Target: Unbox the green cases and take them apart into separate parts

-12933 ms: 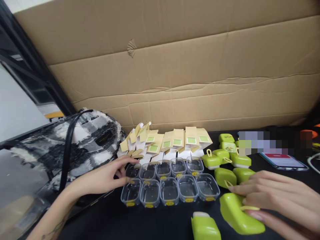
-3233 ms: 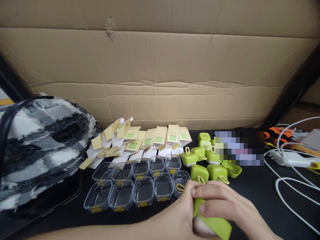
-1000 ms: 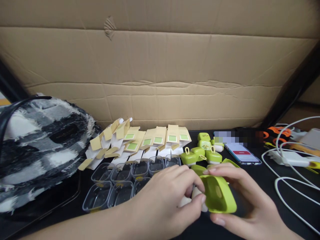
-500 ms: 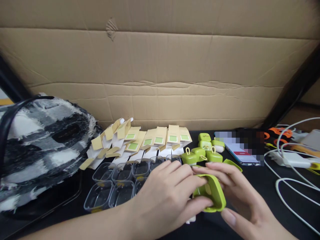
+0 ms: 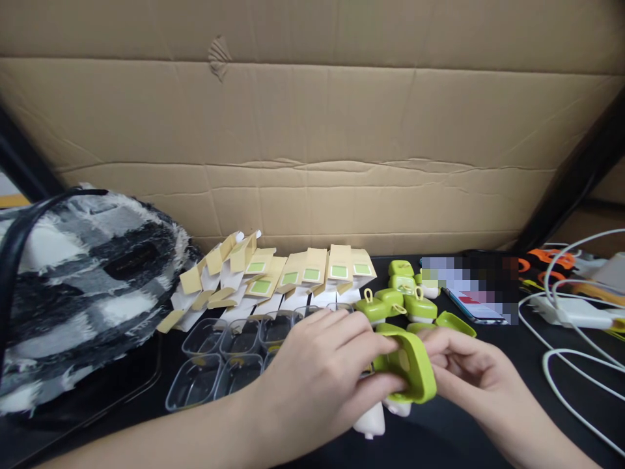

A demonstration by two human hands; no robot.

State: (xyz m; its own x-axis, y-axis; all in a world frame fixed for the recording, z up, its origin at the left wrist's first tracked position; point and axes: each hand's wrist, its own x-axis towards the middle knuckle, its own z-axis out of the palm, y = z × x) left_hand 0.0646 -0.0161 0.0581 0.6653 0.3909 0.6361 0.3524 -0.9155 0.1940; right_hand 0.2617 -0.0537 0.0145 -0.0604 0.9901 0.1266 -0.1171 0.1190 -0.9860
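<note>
My left hand (image 5: 325,371) grips a hollow green plastic cap (image 5: 426,374), its thumb and fingers reaching over the rim. The cap is tilted with its open side toward me. At the cap's right side, my right hand (image 5: 481,378) pinches with curled fingers; its fingertips are partly hidden behind the cap. Below the cap, white rounded pieces (image 5: 371,420) rest on the black table, partly covered by my left hand. Just beyond my hands sits a group of small green cases (image 5: 390,301), some with yellow loops. Another green shell (image 5: 456,324) lies behind my right hand.
Clear plastic cups (image 5: 193,384) stand in rows left of my hands. Behind them lie folded kraft-paper boxes (image 5: 312,264) with green windows. A plaid bag (image 5: 97,280) fills the left side. To the right are a phone (image 5: 476,306), white cables (image 5: 549,371) and orange-handled tools (image 5: 551,258).
My right hand's fingers have closed from a spread pose to a pinch at the cap's right side. The cap has shifted slightly left and up, showing more of the white pieces.
</note>
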